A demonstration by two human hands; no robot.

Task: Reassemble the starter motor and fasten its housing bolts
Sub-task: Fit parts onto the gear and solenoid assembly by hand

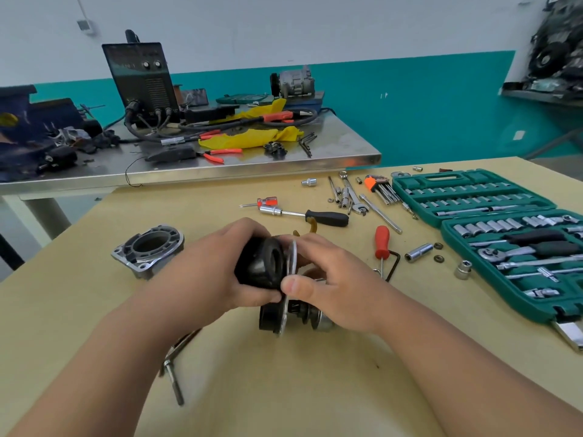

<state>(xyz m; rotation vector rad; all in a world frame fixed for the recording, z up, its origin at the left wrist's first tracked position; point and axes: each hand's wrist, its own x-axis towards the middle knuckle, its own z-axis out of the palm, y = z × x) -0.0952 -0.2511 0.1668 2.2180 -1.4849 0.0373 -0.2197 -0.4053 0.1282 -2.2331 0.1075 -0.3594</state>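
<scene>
- The left grip (214, 266) curls round the black motor body (260, 263) at the surface's (284, 389) middle.
- The right grip (334, 279) pinches a thin metal plate (294, 257) against it.
- The grey housing (148, 250) sits near the left edge.

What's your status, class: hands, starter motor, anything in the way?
Left hand grips black motor body. Right hand pinches thin metal plate against it. Grey housing sits apart, left. Red screwdriver near right hand.
</scene>
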